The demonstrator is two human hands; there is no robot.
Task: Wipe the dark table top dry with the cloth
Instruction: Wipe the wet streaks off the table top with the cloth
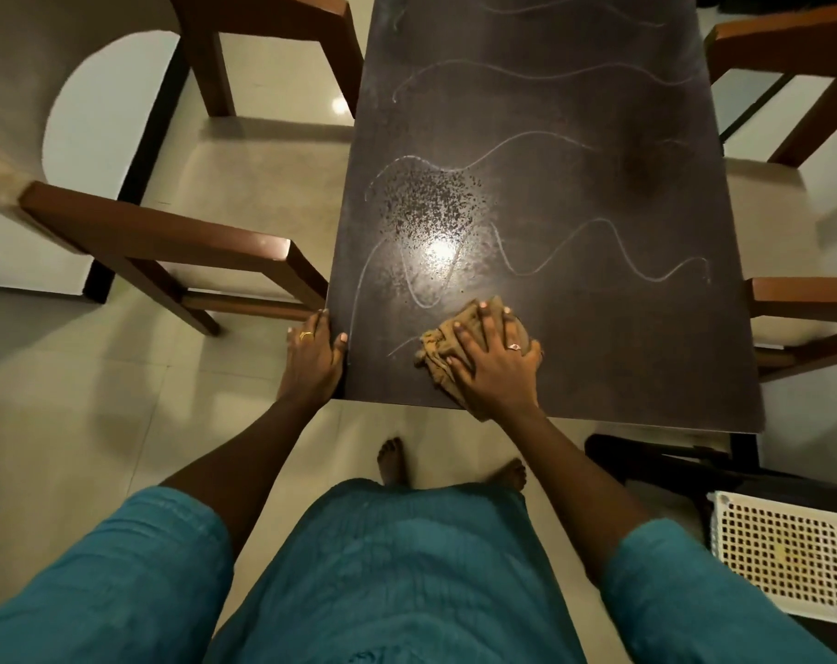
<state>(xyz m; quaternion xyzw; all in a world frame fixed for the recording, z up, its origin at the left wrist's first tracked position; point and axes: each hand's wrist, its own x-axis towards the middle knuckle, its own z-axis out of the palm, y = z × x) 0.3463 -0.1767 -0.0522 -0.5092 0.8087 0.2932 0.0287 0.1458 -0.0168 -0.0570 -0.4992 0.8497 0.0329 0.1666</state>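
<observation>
1. Setting: pale glossy tiled floor (143, 376). Brown wooden chairs (167, 237) stand on both sides of a long, dark, matte rectangular table top (598, 328). A white perforated plastic basket (785, 553) sits on the floor at lower right.
2. Surface state: a speckled patch of water droplets (426, 203) lies left of centre, beside a lamp glare. Thin pale wavy streaks (594, 246) run across the top all the way to the far end. Judgement: a good deal of wiping remains.
3. Task item: a crumpled tan cloth (438, 349) lies on the table top near the near edge, left of the middle. One fold hangs just over that edge.
4. Right hand (491, 366): fingers spread and straight, palm flat on the cloth, pressing it to the table. This is not a pinch; nothing is curled round the fabric.
5. Left hand (311, 361): rests on the near-left corner with the thumb on the top and the fingers lying along the side edge. It holds nothing; it looks like a brace.
6. Handling estimate: the cloth is soft, light and limp, and probably damp. It will bunch and roll under a push.
7. Where to hold it: flat palm over the middle of the wad, fingertips pinning the leading edge so it slides as one pad.
8. Risks: the wet top looks slick, so the cloth may skate and only smear. The hanging fold could drag the cloth off the edge.
</observation>
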